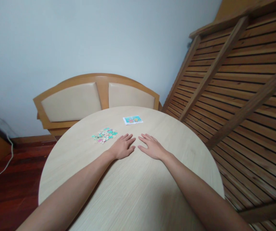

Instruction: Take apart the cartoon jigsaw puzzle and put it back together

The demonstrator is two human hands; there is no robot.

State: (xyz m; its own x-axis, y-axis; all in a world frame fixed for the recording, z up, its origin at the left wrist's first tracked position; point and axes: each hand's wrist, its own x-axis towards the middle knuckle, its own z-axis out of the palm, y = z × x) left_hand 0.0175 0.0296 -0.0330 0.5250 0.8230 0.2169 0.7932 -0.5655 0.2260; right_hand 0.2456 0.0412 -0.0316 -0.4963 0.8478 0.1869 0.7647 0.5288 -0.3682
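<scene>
My left hand (123,147) lies flat, palm down, on the round light-wood table (138,186), fingers stretched out and holding nothing. My right hand (151,147) rests the same way just beside it, fingertips nearly meeting. A small heap of loose jigsaw pieces (104,135), teal, pink and white, lies on the table just left of and beyond my left hand. A small printed picture card (133,120) lies flat farther back, beyond both hands.
A wooden bench with two cream padded back panels (97,99) stands behind the table against a pale wall. A slatted wooden bed frame (239,83) leans at the right. A white cable (0,170) runs across the dark red floor at left.
</scene>
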